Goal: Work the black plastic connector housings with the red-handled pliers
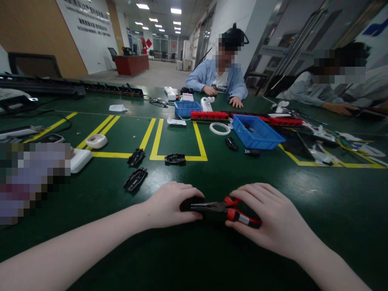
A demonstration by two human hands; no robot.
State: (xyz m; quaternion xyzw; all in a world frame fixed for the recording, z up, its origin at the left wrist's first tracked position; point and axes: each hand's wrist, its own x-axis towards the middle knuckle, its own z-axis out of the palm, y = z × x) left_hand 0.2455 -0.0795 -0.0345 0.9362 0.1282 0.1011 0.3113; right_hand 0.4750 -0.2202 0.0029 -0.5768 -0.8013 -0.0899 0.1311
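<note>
My left hand (177, 205) is closed round a small black part (188, 203), most of which its fingers hide. My right hand (266, 214) grips the red and black handles of needle-nose pliers (214, 207). The pliers point left, and their metal tips overlap the black part in the view; whether they touch it I cannot tell. Beyond my left hand, several black plastic pieces lie on the green table: one at the near left (135, 179), one behind it (136, 157) and one by the yellow tape (175, 159).
A blue bin (257, 132) stands beyond my right hand, with a white tape ring (220, 128) beside it and red strips (209, 115) behind. Wires and a clear bag (324, 153) lie at right. A white box (79, 160) is at left. Two people sit across the table.
</note>
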